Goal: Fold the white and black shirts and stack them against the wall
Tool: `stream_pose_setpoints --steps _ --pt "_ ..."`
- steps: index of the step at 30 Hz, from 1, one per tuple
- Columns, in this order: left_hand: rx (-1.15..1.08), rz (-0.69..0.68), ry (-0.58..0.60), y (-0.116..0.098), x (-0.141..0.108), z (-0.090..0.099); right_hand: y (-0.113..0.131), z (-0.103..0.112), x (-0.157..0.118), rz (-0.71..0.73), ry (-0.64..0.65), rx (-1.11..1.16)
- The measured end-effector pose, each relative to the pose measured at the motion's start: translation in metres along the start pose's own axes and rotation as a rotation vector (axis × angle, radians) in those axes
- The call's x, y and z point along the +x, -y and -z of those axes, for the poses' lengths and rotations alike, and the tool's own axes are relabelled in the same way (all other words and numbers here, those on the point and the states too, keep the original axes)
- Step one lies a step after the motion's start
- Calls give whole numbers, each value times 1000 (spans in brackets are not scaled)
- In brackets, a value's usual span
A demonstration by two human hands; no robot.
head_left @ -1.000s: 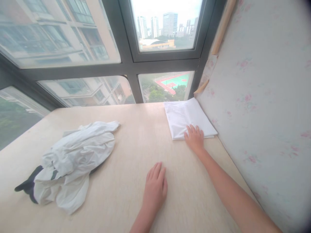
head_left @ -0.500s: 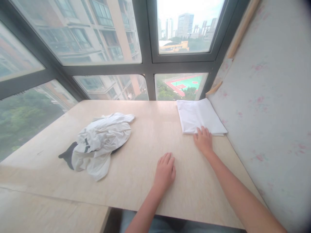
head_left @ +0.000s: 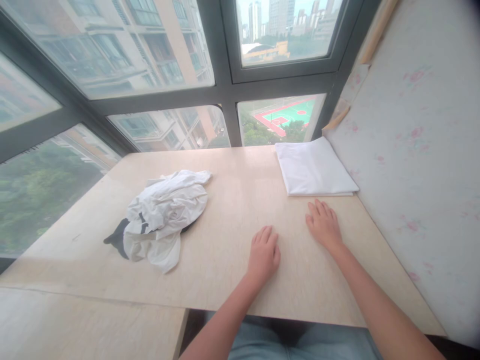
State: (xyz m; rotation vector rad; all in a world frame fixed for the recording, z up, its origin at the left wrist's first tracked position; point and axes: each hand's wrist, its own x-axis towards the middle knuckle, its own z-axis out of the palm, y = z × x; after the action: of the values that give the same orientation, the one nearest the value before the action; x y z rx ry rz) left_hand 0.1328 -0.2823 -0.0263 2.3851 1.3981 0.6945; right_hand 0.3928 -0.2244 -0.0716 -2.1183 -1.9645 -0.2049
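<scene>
A folded white cloth (head_left: pixel 317 167) lies flat at the back right of the table, close to the wall. Just in front of its near edge, my right hand (head_left: pixel 324 222) rests palm down with fingers stretched out, holding nothing. My left hand (head_left: pixel 264 252) lies palm down nearer the middle of the tabletop, fingers extended and nothing in it. On the left is a crumpled pile of white and off-white clothing (head_left: pixel 168 210) with dark parts at its left end and under its right side. Neither hand touches the pile.
The pale tabletop (head_left: pixel 232 280) reaches back to dark-framed windows (head_left: pixel 225 90). A wall with a floral pattern (head_left: pixel 416 175) borders it on the right. A second pale surface (head_left: pixel 93 325) joins at the front left. My legs are below the front edge.
My right hand has come off the folded white cloth's front edge and drawn back toward me. The view has tilted and shifted slightly; the left hand stays on the table.
</scene>
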Motion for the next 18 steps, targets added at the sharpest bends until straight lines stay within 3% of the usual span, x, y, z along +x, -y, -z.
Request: stream_pose_setpoints --steps 5,9,11,14,16,18 --pt "-137 24 -119 4 -2 -5 -3 -1 0 -5 -12 30" --pt "-183 154 -305 35 0 11 -5 -2 0 2 -15 50" --pt "-133 235 -396 64 3 39 -5 -3 0 6 -21 51" --pt "3 371 -548 112 5 102 -4 -2 0 4 -24 45" --pt "323 529 -630 140 5 148 -4 -1 0 0 -21 40" --pt "554 635 -615 164 7 187 -3 0 0 -5 -21 38"
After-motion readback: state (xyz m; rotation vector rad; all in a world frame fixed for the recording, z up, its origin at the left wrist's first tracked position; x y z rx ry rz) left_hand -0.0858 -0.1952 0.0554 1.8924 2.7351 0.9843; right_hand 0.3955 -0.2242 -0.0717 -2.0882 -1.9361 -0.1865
